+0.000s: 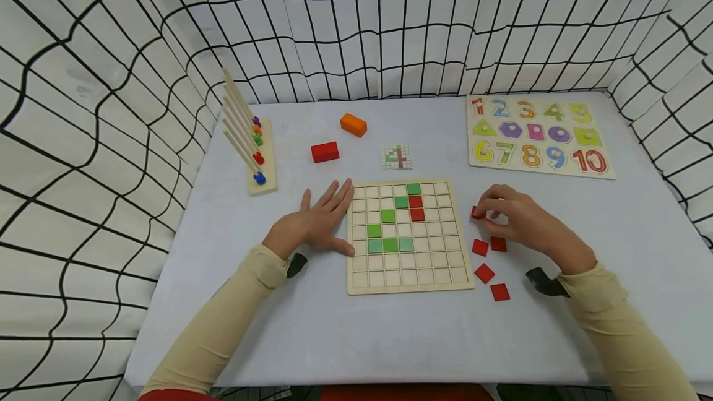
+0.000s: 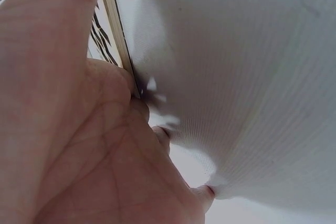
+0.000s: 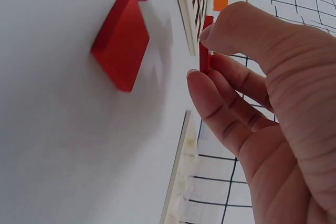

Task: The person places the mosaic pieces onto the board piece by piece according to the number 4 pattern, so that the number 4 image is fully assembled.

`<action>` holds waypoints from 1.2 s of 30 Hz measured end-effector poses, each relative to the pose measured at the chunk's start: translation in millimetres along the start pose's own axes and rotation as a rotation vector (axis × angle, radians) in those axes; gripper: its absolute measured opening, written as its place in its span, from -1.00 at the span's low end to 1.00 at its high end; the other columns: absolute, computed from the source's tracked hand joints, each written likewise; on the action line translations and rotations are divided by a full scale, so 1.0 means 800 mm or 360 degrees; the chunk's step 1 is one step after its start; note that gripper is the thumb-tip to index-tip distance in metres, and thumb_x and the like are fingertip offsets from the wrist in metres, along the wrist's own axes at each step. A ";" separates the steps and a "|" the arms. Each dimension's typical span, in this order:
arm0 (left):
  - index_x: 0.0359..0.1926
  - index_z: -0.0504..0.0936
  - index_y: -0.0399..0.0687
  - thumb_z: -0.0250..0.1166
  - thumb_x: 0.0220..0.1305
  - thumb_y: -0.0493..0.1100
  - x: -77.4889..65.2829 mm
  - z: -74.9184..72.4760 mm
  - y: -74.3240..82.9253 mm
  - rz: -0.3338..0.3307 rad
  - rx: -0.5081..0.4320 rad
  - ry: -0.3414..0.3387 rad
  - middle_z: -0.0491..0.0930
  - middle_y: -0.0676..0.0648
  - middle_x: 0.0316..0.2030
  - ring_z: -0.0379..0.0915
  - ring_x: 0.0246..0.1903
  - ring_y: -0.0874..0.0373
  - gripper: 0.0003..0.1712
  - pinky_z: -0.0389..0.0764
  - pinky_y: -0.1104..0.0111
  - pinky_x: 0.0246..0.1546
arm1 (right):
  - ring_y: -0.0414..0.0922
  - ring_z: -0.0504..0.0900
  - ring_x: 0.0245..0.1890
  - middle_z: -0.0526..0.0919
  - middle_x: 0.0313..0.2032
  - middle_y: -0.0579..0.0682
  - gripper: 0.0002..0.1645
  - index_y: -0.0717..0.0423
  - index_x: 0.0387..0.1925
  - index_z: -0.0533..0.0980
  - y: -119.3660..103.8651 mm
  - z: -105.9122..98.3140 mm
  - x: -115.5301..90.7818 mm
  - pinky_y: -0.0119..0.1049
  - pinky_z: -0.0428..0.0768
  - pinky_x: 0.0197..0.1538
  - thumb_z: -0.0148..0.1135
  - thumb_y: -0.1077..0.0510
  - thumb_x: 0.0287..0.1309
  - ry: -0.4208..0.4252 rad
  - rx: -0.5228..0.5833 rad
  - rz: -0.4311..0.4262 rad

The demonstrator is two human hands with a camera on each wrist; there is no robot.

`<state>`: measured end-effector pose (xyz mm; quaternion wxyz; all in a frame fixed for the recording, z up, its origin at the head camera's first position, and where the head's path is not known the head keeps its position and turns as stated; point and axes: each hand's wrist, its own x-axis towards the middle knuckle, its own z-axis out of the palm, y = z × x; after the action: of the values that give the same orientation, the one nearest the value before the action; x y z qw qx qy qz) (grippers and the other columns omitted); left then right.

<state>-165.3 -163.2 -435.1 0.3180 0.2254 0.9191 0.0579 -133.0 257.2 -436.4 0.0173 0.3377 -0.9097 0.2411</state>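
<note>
At the far left of the head view stands a peg rack (image 1: 262,156) with coloured beads on slanted sticks. Right of it, on the white table (image 1: 312,320), lie a red block (image 1: 325,151) and an orange block (image 1: 353,124), then a small pattern card (image 1: 396,156).

The left hand (image 1: 314,224) lies flat at centre left, fingers straight and spread, holding nothing; its fingertips and thumb touch the left edge of the grid board (image 1: 409,277). The left wrist view shows only palm pressed to the table beside that edge.

The board sits mid-frame, with green tiles (image 1: 388,245) and red tiles (image 1: 416,208) set in its cells.

Right of the board, the right hand (image 1: 520,221) pinches a red tile (image 1: 476,213) between thumb and fingers, just off the board's right edge; in the right wrist view the tile (image 3: 205,45) stands on edge in that pinch. Four loose red tiles (image 1: 484,273) lie on the table just below the hand.

At the upper right lies a number puzzle (image 1: 537,135).
</note>
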 end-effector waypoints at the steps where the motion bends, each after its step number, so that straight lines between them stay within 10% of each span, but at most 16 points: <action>1: 0.73 -0.51 0.02 0.46 0.19 0.49 0.001 0.001 -0.001 -0.0001 -0.0004 0.0000 -0.67 0.02 0.73 -0.79 0.73 -0.06 0.60 -0.55 -0.40 0.59 | -0.13 0.60 -0.05 0.67 -0.12 -0.03 -0.69 0.07 -0.23 0.76 -0.002 0.001 0.002 -0.15 0.81 -0.11 0.59 0.45 0.03 -0.0009 0.0000 0.0000; 7: 0.73 -0.50 0.02 0.46 0.18 0.48 0.001 -0.001 0.000 -0.0003 -0.0003 -0.0008 -0.65 0.00 0.73 -0.79 0.73 -0.08 0.60 -0.55 -0.40 0.60 | -0.08 0.63 -0.11 0.65 -0.09 0.03 -0.76 0.12 -0.21 0.76 -0.022 0.015 0.019 -0.22 0.80 -0.16 0.56 0.42 0.09 -0.0069 0.0061 -0.0039; 24: 0.73 -0.50 0.06 0.46 0.14 0.52 0.012 0.009 -0.010 0.0000 -0.0017 0.0028 -0.67 0.04 0.73 -0.79 0.73 -0.05 0.62 -0.58 -0.40 0.59 | -0.04 0.60 -0.21 0.67 -0.24 0.08 -0.80 0.26 -0.36 0.80 -0.057 0.078 0.079 -0.26 0.73 -0.20 0.60 0.50 -0.05 0.0133 0.0053 -0.0682; 29: 0.73 -0.50 0.06 0.48 0.10 0.53 0.014 0.010 -0.011 0.0004 -0.0002 0.0030 -0.67 0.04 0.73 -0.79 0.73 -0.04 0.65 -0.58 -0.39 0.59 | -0.01 0.64 -0.17 0.74 -0.22 0.11 -0.84 0.29 -0.30 0.81 -0.065 0.072 0.073 -0.26 0.77 -0.13 0.60 0.45 0.03 0.0033 -0.0030 -0.0635; 36: 0.72 -0.54 0.06 0.45 0.12 0.56 0.018 0.013 -0.017 0.0016 -0.0012 0.0027 -0.70 0.04 0.72 -0.82 0.72 -0.04 0.65 -0.59 -0.40 0.58 | -0.02 0.76 -0.03 0.69 0.14 0.17 -0.63 0.21 0.06 0.78 -0.060 0.045 0.044 -0.16 0.81 0.00 0.58 0.27 0.20 -0.0186 0.0108 -0.0209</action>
<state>-174.0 -169.2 -455.1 0.3108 0.2283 0.9203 0.0650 -125.1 188.1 -441.0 -0.0313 0.4103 -0.8765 0.2499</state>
